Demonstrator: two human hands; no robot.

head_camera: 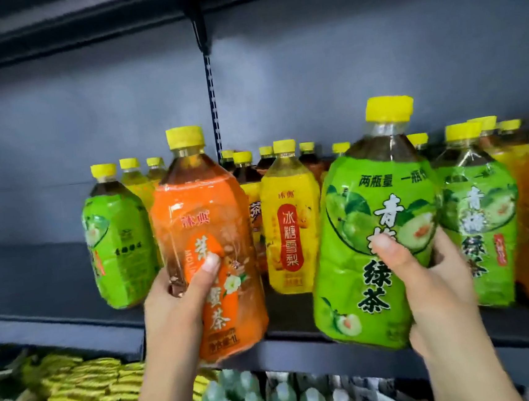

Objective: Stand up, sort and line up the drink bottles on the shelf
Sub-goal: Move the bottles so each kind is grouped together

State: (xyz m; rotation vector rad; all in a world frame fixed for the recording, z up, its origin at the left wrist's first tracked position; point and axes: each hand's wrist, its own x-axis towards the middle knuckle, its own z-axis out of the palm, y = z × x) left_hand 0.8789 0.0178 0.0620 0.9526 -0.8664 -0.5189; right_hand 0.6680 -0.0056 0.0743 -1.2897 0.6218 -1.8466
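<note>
While two bottles are lifted upright, caps up, left hand grasps one orange bottle, right hand one green bottle.

1. Light is bright and even on the bottle labels; the dark grey metal shelf behind stays dim.
2. Soft glare streaks the glossy orange-labelled plastic bottle above the fingers.
3. Motion blur smears the yellow packets below the fingers.
4. Wide-angle distortion bends the shelf edges.
</note>
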